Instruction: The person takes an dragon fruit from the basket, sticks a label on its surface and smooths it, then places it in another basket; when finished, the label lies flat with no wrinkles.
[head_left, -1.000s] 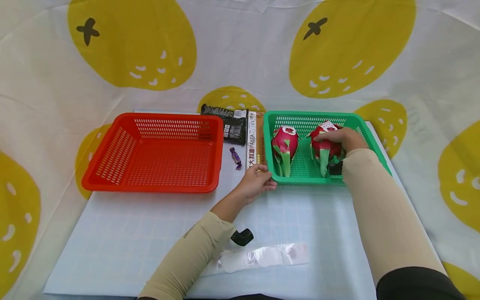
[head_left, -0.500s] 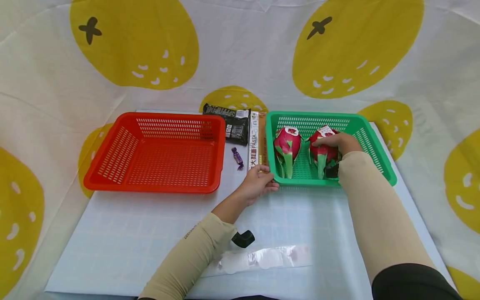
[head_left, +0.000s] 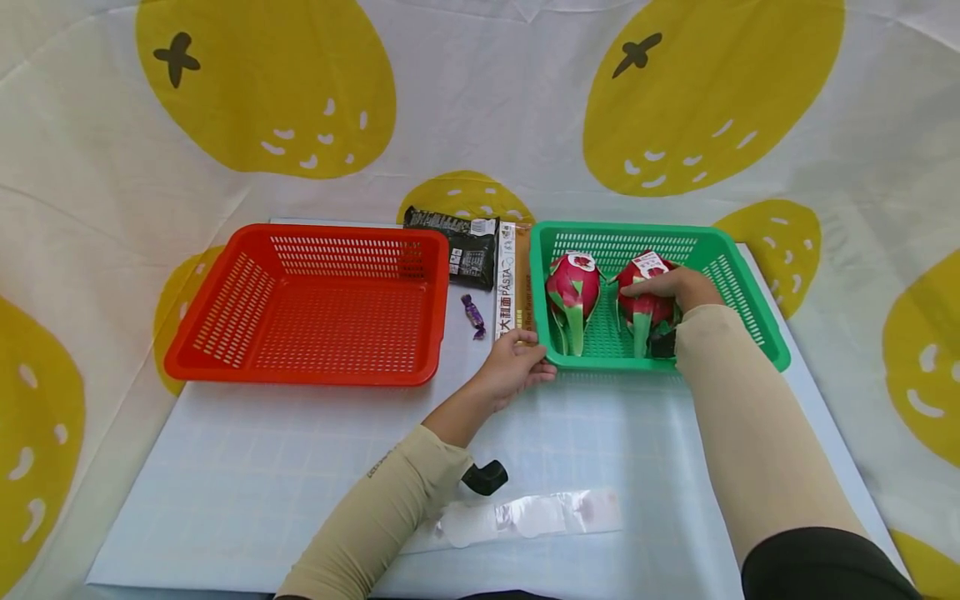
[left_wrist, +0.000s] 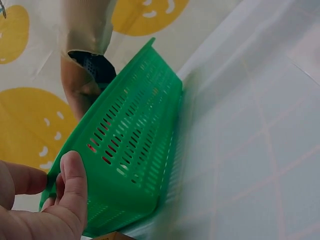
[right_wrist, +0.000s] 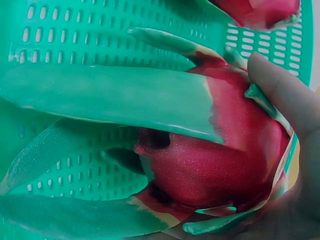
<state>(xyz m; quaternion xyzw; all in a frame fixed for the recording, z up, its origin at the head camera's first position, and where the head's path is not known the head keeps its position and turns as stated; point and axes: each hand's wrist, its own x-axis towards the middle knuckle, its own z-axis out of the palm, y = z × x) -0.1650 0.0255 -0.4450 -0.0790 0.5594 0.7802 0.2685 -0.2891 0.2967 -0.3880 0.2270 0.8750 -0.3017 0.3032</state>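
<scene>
A green basket (head_left: 600, 364) at the right holds two red dragon fruits with green scales. My right hand (head_left: 678, 287) grips the right-hand dragon fruit (head_left: 637, 310), thumb on one side and fingers wrapped beneath it, as the right wrist view shows on that dragon fruit (right_wrist: 225, 165). The other dragon fruit (head_left: 576, 287) lies to its left, with a round label on top. My left hand (head_left: 513, 367) pinches the near left corner of the basket's rim; in the left wrist view its thumb and fingers (left_wrist: 72, 187) clasp the rim of the basket (left_wrist: 130, 130).
A red basket (head_left: 341, 333) stands at the left. Between the baskets lie a black packet (head_left: 472, 254), a pasta package (head_left: 505, 279) and a purple wrapped candy (head_left: 473, 317). A clear plastic strip (head_left: 532, 515) lies near the table's front edge.
The right hand and the dragon fruit in its grip have shifted slightly left within the green basket, closer to the other dragon fruit. My left hand stays at the basket's corner.
</scene>
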